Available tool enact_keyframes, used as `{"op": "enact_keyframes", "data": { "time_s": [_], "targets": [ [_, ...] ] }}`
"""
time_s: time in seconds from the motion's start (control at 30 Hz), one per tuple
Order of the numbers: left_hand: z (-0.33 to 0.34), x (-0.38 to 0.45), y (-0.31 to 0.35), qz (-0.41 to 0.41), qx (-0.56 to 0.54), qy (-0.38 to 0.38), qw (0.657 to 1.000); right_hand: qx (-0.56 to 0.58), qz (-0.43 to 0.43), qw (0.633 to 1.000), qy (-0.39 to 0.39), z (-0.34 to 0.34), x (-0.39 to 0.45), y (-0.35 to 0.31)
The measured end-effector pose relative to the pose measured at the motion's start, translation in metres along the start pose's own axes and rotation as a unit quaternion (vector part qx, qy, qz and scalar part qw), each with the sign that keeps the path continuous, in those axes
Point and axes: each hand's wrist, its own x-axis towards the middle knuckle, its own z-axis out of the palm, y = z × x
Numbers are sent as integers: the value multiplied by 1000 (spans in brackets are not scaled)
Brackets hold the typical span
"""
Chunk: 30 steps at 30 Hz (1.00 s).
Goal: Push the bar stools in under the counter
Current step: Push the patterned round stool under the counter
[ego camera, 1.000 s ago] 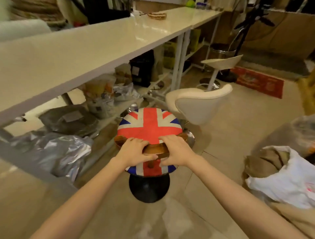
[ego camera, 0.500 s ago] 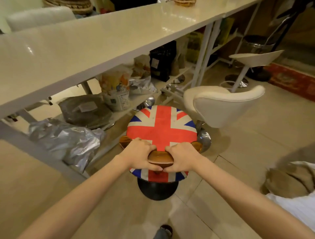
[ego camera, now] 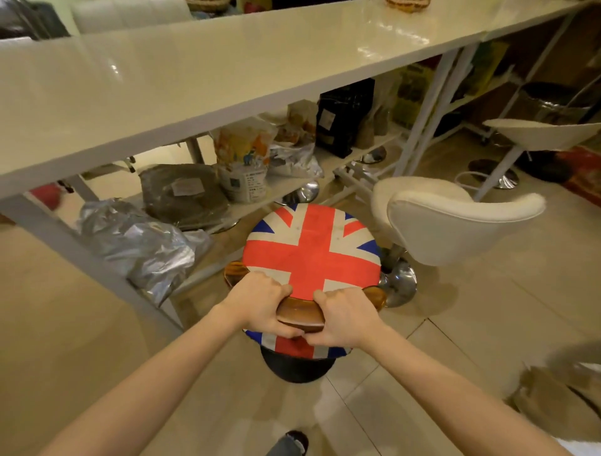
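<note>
the tiled floor (ego camera: 487, 325) carries three stools: the flag-print stool (ego camera: 312, 250) on its black round base (ego camera: 296, 367), a white cushioned stool (ego camera: 448, 224) just to its right on a chrome base (ego camera: 398, 283), and a second white stool (ego camera: 540, 133) farther back on the right. a red mat (ego camera: 585, 172) lies by the right edge. under the white counter (ego camera: 195, 75) runs a low shelf (ego camera: 292, 188) bearing a crumpled silver foil bag (ego camera: 140, 241), a flat dark packet (ego camera: 182, 195), a printed bag (ego camera: 242, 162) and a black bag (ego camera: 344, 117). a woven basket (ego camera: 408, 4) sits on the counter top.
</note>
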Motion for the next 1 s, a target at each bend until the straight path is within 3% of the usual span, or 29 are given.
{"op": "enact_keyframes", "data": {
  "time_s": [0.47, 1.0],
  "targets": [
    [-2, 6, -13, -71, 3, 11, 997, 6, -35, 999, 4, -6, 32, 12],
    [-7, 22, -121, -75, -24, 40, 996, -11, -40, 999, -2, -25, 139, 7]
  ]
}}
